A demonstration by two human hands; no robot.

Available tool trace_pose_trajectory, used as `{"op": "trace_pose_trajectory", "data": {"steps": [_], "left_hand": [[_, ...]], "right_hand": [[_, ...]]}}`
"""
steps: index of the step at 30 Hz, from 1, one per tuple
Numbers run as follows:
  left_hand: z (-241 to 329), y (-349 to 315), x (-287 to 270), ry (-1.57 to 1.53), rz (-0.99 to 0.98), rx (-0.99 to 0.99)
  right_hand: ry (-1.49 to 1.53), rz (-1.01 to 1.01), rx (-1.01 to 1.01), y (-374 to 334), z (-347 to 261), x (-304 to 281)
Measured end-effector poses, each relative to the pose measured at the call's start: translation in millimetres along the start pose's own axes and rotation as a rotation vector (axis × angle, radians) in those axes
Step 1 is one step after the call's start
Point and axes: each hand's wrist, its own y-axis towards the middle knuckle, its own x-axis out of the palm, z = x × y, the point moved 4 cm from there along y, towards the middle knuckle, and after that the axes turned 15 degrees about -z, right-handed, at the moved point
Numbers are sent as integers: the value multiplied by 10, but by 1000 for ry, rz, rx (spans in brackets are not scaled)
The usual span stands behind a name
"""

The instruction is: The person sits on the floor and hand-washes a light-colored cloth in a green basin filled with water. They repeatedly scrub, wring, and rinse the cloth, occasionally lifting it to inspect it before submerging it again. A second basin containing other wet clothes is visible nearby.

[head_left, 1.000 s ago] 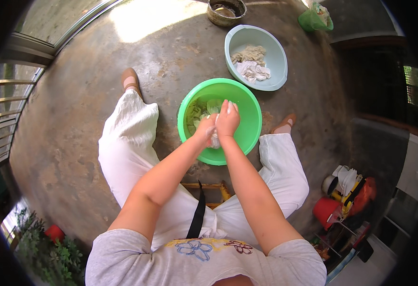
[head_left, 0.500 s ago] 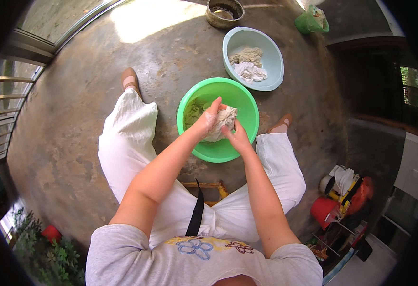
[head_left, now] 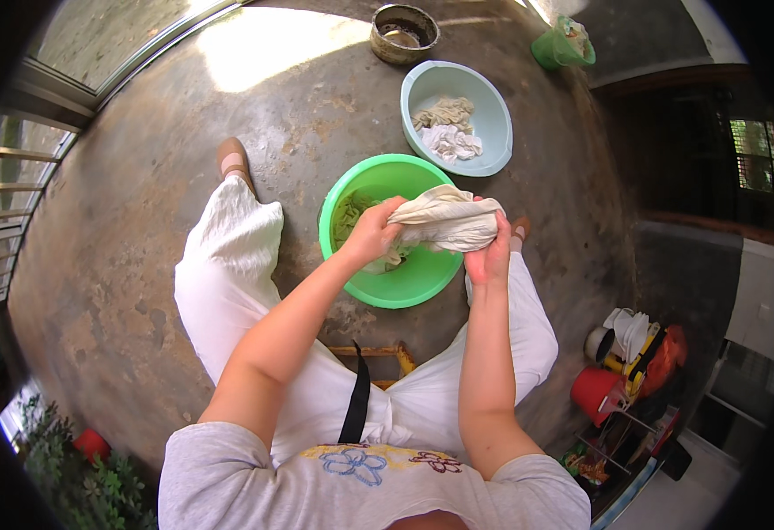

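A cream-coloured cloth point(head_left: 447, 217) is stretched between my two hands above the green basin point(head_left: 385, 296). My left hand point(head_left: 375, 233) is closed around its left end, over the middle of the basin. At the other end, beyond the basin's right rim, my right hand point(head_left: 490, 256) grips the cloth with the thumb and fingers. Part of the cloth hangs down into the basin below my left hand. More greenish, wet-looking cloth point(head_left: 349, 215) lies inside at the left, partly hidden by my left hand.
Behind the green basin stands a pale blue basin point(head_left: 501, 132) holding beige and white cloths point(head_left: 451, 141). A worn metal pot point(head_left: 404, 35) and a green bin point(head_left: 564, 46) are farther back. Low at right, a red bucket point(head_left: 595, 395) stands beside piled household things. Leafy plants point(head_left: 109, 481) fill the lower left.
The bunched cloth has been lifted out of the green basin and drawn out lengthwise. My right hand has moved right, past the rim, while my left hand has shifted slightly left.
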Motion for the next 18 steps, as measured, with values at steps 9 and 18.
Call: {"op": "trace_pose_trajectory", "data": {"steps": [9, 18], "left_hand": [[-468, 7, 35, -950, 312, -313], [-613, -48, 279, -886, 315, -356]], "right_hand": [[-1453, -154, -283, -38, 825, 855], [-1457, 78, -425, 182, 963, 533]]}}
